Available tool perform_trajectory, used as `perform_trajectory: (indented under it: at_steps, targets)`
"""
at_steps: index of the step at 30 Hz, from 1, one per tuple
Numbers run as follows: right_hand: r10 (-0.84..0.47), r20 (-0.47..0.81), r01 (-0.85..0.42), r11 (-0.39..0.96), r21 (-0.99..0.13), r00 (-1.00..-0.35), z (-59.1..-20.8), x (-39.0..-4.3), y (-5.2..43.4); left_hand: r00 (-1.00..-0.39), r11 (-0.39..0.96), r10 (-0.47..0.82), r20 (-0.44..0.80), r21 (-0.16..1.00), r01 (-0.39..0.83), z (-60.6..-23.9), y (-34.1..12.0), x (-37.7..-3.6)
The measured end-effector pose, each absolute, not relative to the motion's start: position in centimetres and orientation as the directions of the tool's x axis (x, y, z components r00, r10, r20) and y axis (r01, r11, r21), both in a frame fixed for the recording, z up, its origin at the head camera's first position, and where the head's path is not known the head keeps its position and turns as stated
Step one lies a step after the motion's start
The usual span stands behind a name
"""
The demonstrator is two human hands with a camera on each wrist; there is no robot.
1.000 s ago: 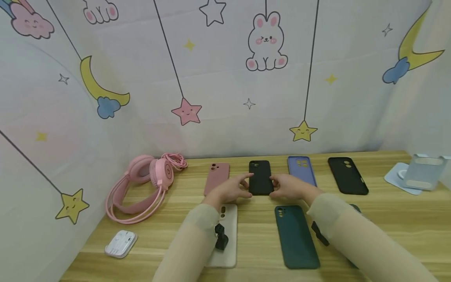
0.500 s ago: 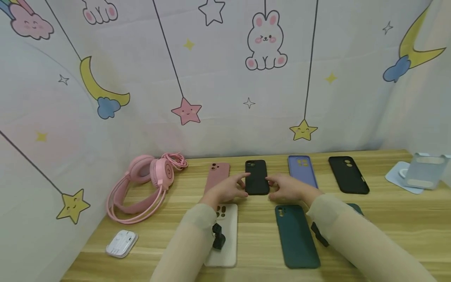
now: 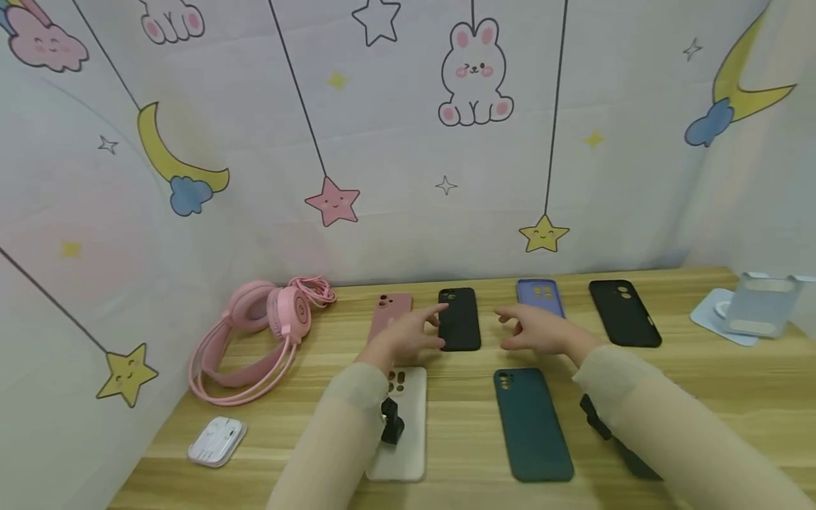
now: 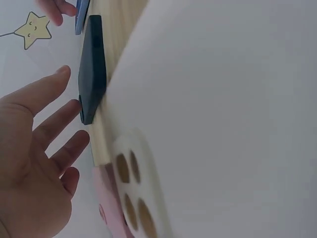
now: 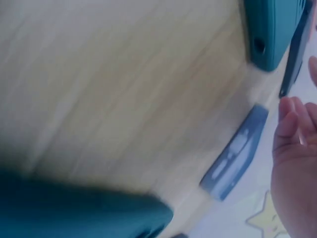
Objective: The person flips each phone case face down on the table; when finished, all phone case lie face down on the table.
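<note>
Wide wooden worktop (image 3: 714, 397) against a curtain printed with stars, moons and a rabbit. Pink headphones (image 3: 255, 340) sit at the far left, a green phone case (image 3: 532, 425) lies near the front edge, and a white phone case (image 3: 401, 432) sits partly under the left sleeve. Along the back row: a pink phone case (image 3: 389, 315), the black phone case (image 3: 459, 319) lying flat in the middle, a purple phone case (image 3: 540, 296), and another black case (image 3: 623, 313). The left hand (image 3: 408, 336) hovers just beside the black phone case's left edge, fingers spread and straight, holding nothing. The right hand (image 3: 542, 331) is off to its right, fingers relaxed and apart, gripping nothing. Small white earbuds box (image 3: 217, 440) front left.
</note>
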State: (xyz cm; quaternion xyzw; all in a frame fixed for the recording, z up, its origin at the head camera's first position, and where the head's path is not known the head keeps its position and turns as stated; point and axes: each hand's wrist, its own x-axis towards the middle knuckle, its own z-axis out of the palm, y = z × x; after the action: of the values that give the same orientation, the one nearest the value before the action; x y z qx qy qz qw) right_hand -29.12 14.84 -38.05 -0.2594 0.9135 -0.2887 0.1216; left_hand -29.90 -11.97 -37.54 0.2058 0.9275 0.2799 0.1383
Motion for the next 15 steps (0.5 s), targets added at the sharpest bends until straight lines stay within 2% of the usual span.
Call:
perform_trajectory:
  at_steps: [7,15]
  targets:
    - [-0.531,-0.028,-0.436,0.724,-0.534,-0.847,-36.9,-28.8,17.1,-0.881,0.766,0.462,-0.107,0.549,0.335,-37.2,-10.1,-30.4]
    - [-0.477,-0.04,-0.393,0.766,-0.509,-0.878,-36.7,-28.7,19.7,-0.88,0.759,0.464,-0.102,0.558,0.336,-36.7,-6.9,-30.0]
